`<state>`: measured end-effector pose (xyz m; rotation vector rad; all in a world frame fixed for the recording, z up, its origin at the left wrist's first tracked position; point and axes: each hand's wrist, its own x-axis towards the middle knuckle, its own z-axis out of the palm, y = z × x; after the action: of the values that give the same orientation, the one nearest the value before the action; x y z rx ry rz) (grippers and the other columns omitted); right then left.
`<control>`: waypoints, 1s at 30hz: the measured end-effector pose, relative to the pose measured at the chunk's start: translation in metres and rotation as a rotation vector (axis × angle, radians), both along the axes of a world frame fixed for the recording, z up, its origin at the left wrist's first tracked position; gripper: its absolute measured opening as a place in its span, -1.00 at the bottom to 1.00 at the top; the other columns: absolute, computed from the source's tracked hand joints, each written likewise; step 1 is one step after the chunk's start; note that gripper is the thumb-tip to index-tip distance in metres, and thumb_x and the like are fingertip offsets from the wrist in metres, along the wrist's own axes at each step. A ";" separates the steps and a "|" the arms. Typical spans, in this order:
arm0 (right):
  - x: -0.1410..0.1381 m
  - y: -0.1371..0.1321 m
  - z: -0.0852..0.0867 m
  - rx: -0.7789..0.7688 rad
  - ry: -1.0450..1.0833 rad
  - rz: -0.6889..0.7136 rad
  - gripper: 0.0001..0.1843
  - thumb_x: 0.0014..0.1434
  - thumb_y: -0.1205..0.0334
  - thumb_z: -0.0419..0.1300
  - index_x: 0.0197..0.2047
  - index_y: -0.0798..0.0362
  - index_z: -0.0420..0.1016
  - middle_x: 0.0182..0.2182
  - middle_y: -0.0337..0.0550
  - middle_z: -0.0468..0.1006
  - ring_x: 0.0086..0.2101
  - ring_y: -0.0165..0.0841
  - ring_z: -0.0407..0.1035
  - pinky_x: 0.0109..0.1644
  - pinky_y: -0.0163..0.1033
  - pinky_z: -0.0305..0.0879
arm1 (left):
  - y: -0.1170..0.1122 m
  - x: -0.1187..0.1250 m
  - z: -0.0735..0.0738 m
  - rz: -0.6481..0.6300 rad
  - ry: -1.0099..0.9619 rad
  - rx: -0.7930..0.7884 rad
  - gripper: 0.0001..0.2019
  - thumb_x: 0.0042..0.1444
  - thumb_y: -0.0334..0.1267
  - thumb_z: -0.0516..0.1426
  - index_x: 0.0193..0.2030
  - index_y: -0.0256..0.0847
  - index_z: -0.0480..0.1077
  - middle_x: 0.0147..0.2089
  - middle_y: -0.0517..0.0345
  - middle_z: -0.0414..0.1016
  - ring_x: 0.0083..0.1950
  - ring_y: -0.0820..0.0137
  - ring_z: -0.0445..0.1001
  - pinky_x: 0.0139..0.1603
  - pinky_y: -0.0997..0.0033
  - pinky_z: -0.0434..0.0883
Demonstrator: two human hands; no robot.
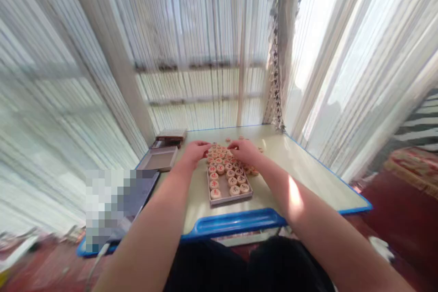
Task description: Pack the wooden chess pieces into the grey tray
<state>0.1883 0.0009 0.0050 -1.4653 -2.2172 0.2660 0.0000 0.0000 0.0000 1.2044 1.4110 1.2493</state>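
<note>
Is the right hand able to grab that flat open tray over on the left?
Probably not easily: the left hand and left forearm come between the right hand and the flat tray, so it would likely have to reach over them.

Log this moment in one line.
left grip at far left of box | right grip at its far right | contact unclear | near end inside: red-marked pieces left, dark-marked pieces right

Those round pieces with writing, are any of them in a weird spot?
Yes, a bit: several loose pieces lie on the table outside the box, near the right hand, while many others sit inside it. I can't spot any damage.
</note>
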 end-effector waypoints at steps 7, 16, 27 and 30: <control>0.027 0.001 0.016 -0.149 -0.151 -0.036 -0.73 -0.08 0.29 0.13 -0.27 0.04 0.55 -0.32 -0.13 0.55 -0.35 -0.31 0.38 -0.34 -0.32 0.24 | 0.001 0.002 0.000 0.022 0.018 0.058 -0.78 -0.31 -0.24 0.25 -0.49 -0.31 0.40 -0.55 0.19 0.35 -0.52 0.53 0.28 -0.55 0.54 0.27; 0.028 0.001 0.014 -0.209 -0.210 0.093 -0.70 -0.12 0.19 0.19 -0.24 -0.06 0.54 -0.32 -0.22 0.55 -0.36 -0.35 0.38 -0.36 -0.33 0.23 | 0.000 0.004 0.001 0.015 0.051 0.025 -0.79 -0.28 -0.24 0.23 -0.46 -0.30 0.40 -0.51 0.17 0.37 -0.51 0.52 0.30 -0.55 0.55 0.26; 0.007 -0.032 0.031 0.008 -0.113 0.333 -0.72 -0.05 0.06 0.14 -0.30 0.03 0.51 -0.42 -0.19 0.49 -0.45 -0.45 0.29 -0.39 -0.35 0.13 | 0.002 0.006 -0.002 0.033 0.253 0.052 -0.80 -0.18 -0.14 0.15 -0.49 -0.26 0.39 -0.45 0.14 0.40 -0.54 0.53 0.26 -0.59 0.54 0.19; -0.007 -0.047 0.031 -0.033 -0.189 0.445 -0.71 -0.08 0.04 0.16 -0.33 0.02 0.53 -0.45 -0.22 0.50 -0.47 -0.46 0.28 -0.42 -0.36 0.10 | 0.005 0.006 -0.006 0.028 0.325 0.106 -0.80 -0.17 -0.14 0.13 -0.52 -0.25 0.40 -0.54 0.17 0.36 -0.55 0.53 0.23 -0.58 0.54 0.17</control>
<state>0.1816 -0.0466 0.0357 -1.0308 -2.6909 0.3170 0.0059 0.0051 -0.0056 1.5182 1.6142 1.1980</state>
